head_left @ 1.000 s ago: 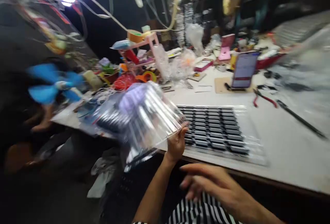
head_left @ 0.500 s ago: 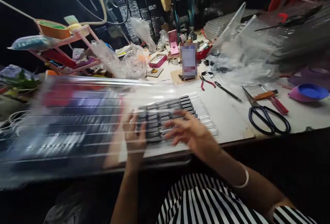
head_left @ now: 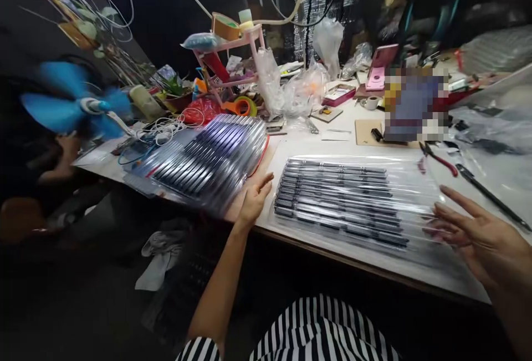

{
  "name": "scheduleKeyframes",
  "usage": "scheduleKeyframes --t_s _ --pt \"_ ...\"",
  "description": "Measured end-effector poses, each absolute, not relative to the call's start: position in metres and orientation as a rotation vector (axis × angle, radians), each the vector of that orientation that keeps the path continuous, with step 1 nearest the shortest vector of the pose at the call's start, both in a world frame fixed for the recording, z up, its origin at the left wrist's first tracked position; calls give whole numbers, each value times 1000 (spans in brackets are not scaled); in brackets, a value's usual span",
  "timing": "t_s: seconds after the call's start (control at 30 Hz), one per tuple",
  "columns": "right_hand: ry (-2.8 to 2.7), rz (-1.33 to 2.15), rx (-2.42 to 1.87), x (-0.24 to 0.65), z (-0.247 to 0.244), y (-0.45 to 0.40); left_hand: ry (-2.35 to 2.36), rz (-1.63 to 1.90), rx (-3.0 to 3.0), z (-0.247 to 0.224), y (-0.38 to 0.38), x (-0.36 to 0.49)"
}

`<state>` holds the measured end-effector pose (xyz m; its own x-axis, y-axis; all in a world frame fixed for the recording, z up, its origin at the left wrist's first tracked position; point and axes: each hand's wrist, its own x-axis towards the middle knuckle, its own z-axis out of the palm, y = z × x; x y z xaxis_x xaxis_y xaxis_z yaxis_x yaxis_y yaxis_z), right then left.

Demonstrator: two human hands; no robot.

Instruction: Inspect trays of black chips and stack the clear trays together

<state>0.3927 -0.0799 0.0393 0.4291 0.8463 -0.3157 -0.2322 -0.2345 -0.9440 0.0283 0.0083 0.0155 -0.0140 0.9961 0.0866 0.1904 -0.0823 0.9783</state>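
Note:
A clear ribbed plastic tray (head_left: 332, 200) lies on the white table, with rows of small black parts inside. Over it lies another clear plastic sheet or tray, whose edges are hard to make out. My left hand (head_left: 254, 201) is off the tray's left side, fingers stretched out and holding nothing. At the right end, my right hand (head_left: 477, 233) has its fingers spread beside the clear plastic; whether they touch it I cannot tell. To the left of my left hand is a stack of clear ribbed trays (head_left: 208, 156), partly blurred.
A blue fan (head_left: 89, 106) stands at the left, and a person's hand (head_left: 68, 147) shows behind it. Pliers (head_left: 440, 160) and a black pen (head_left: 492, 194) lie at the right. Plastic bags (head_left: 299, 92), a pink rack (head_left: 233, 45) and a tape roll (head_left: 371, 102) crowd the back.
The view has swung left. The clear plastic sheet or tray that was blurred over the left side now lies over the tray of black parts. My hands have moved apart.

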Motion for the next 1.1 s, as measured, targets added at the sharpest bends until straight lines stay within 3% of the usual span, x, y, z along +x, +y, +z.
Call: scheduleKeyframes --t_s 0.27,0.53,0.83,1.1 --pt "-1014 818 -1843 420 10 -71 1349 979 1776 13 28 39" --pt "-1628 309 -2025 413 7 -52 1456 781 2061 12 48 49" --pt "-1964 165 -2041 380 3 -20 1691 486 2272 10 42 68" --pt "-1853 169 -2163 393 -3 16 1604 415 2338 7 55 55"
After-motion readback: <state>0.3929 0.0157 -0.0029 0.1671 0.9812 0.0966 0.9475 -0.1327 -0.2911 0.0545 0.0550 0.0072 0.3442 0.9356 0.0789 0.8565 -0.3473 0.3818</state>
